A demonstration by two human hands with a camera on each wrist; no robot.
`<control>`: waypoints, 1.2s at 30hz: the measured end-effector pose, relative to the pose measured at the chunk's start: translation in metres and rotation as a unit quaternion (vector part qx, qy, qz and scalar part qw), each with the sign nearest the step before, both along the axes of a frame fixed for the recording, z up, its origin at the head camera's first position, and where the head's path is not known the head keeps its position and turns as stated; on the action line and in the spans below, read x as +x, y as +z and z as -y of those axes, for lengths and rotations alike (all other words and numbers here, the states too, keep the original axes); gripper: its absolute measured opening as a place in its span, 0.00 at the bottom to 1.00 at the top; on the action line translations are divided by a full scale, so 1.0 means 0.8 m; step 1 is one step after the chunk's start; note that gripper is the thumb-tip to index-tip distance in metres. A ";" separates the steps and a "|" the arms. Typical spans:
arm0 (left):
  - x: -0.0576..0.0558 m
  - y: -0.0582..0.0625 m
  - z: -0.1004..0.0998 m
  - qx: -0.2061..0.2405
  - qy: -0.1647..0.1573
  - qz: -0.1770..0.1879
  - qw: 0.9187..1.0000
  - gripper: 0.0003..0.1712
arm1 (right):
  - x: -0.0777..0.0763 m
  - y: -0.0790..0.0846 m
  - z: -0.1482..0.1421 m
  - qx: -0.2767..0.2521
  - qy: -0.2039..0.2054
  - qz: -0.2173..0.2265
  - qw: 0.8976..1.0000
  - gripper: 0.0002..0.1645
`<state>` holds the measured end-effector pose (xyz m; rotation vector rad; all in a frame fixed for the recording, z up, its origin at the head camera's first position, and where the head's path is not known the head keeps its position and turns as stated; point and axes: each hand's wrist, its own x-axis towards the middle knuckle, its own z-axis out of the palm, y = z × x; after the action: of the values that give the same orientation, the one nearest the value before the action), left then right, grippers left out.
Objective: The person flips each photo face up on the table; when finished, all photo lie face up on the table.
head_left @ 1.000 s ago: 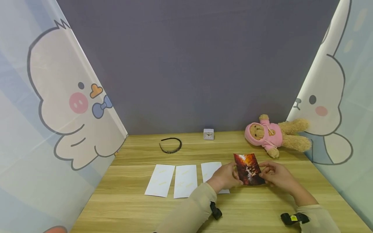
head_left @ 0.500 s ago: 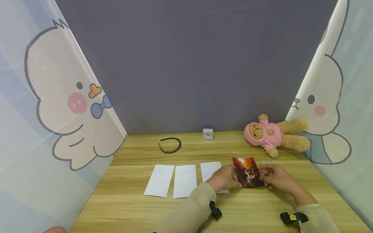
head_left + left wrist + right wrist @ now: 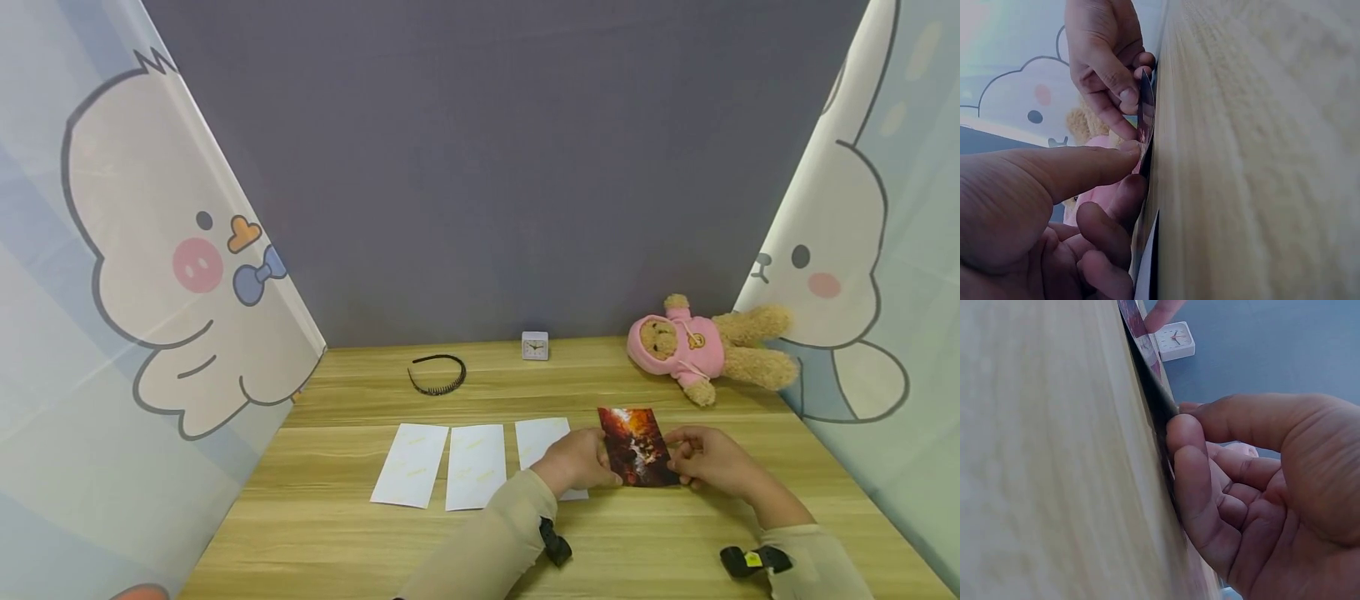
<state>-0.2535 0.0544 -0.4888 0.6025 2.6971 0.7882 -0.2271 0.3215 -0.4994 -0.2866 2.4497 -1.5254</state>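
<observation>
Dark red picture card (image 3: 640, 446) is just right of the nearest white sheet (image 3: 540, 438), slightly bowed, really close to the tabletop (image 3: 637, 542). Left hand (image 3: 577, 459) has one side pinched between thumb and finger, right hand (image 3: 714, 461) pinches the opposite side. Imo: light grip, both sides level, ease off any inward squeeze so it flattens, and don't let the left knuckles drag that sheet.

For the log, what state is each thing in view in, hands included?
Red-and-dark picture: image up, slightly bowed
Left hand: pinching the picture's left edge
Right hand: pinching its right edge
White sheets: three, side by side, right one partly hidden
Headband: lying down
Clock: upright
Plush bear: lying face up, hood on
</observation>
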 end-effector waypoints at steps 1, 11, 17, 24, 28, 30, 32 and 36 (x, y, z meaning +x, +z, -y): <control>0.001 0.001 0.000 -0.004 0.001 0.001 1.000 0.35 | 0.000 0.000 0.000 0.000 -0.001 0.004 1.000 0.29; -0.002 -0.002 -0.001 0.007 -0.002 -0.003 1.000 0.43 | -0.001 -0.002 -0.002 -0.011 -0.006 0.024 1.000 0.29; -0.002 0.002 0.009 0.065 -0.001 0.028 0.998 0.46 | -0.002 -0.002 0.003 0.033 -0.043 -0.043 0.998 0.24; -0.003 0.009 0.030 0.094 -0.019 -0.019 0.995 0.34 | 0.000 0.004 0.009 0.127 -0.084 -0.135 0.979 0.19; -0.001 0.014 0.046 0.099 -0.025 -0.041 0.994 0.29 | 0.001 0.007 0.021 0.143 -0.093 -0.160 0.972 0.16; 0.000 0.017 0.054 0.095 -0.033 -0.058 0.993 0.28 | 0.000 0.010 0.030 0.147 -0.093 -0.175 0.969 0.15; 0.000 0.021 0.061 0.093 -0.041 -0.076 0.992 0.28 | -0.002 0.012 0.042 0.147 -0.095 -0.185 0.967 0.14; 0.003 0.026 0.079 0.089 -0.055 -0.092 0.990 0.28 | -0.006 0.014 0.062 0.138 -0.075 -0.187 0.970 0.16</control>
<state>-0.2512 -0.0089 -0.4678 0.8979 2.7459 0.9950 -0.2317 0.2717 -0.4880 -0.3706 3.0009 -1.2505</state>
